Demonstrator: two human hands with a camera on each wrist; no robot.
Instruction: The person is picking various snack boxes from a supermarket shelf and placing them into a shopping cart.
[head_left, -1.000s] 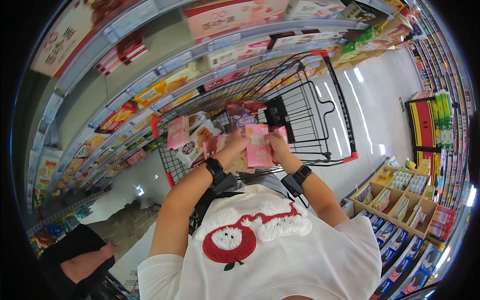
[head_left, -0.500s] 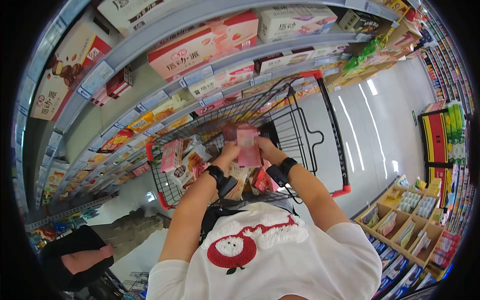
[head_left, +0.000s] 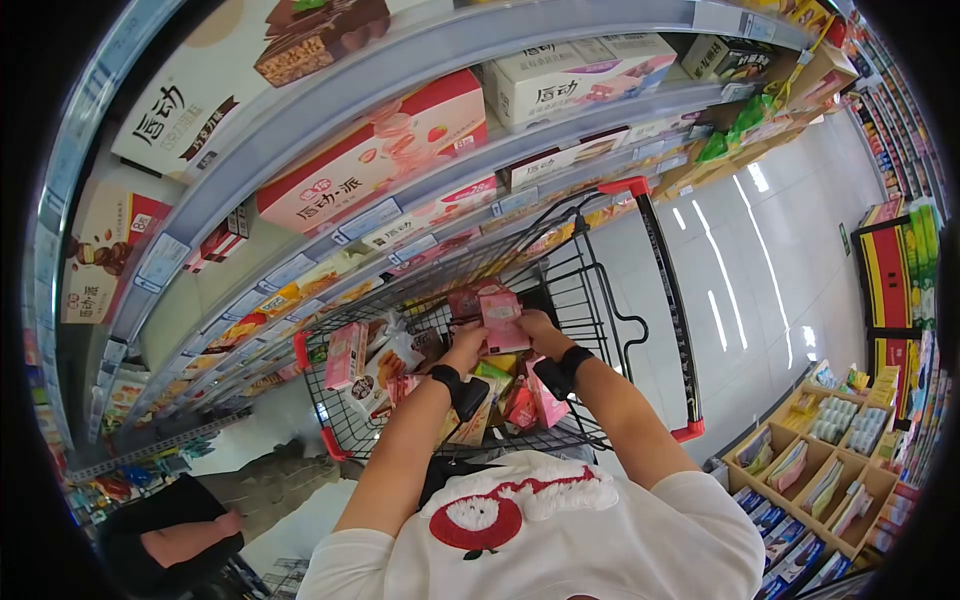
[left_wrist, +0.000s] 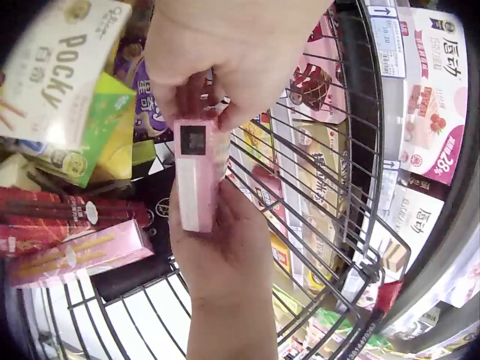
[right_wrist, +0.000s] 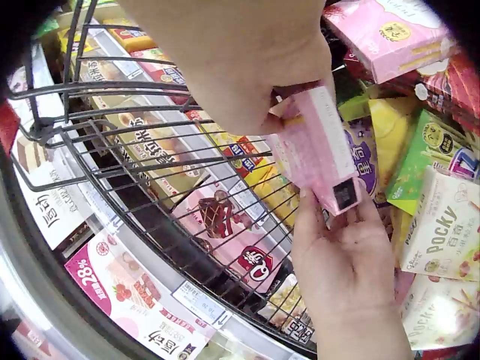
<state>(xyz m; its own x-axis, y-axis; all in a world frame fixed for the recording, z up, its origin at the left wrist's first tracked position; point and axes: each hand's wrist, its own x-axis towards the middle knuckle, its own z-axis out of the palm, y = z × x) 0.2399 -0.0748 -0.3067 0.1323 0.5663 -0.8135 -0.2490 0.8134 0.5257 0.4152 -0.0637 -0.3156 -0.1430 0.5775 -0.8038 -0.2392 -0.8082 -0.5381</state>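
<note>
Both hands hold one slim pink snack box (head_left: 500, 318) above the shopping cart's basket. My left hand (head_left: 466, 346) grips its left side, and my right hand (head_left: 538, 332) grips the right. Seen from the left wrist, a narrow side of the box (left_wrist: 196, 176) with a dark square code shows between the two hands. In the right wrist view the left hand (right_wrist: 345, 262) has its fingers against the coded end, while the right hand (right_wrist: 232, 67) pinches the opposite end. Below lie white Pocky boxes (right_wrist: 450, 225), a green pack (right_wrist: 431, 154) and another pink box (right_wrist: 390, 34).
The wire cart (head_left: 600, 300) stands beside shelves of boxed snacks (head_left: 380, 150). Its red-ended handle (head_left: 668, 310) is on the right. Beyond are a tiled aisle (head_left: 750, 260) and a divided display (head_left: 810, 450). Another person's arm (head_left: 190, 540) appears at lower left.
The pink box has tilted, so its front looks shorter in the head view. Both hands have stayed on it. The head view has shifted, showing more of the upper shelves.
</note>
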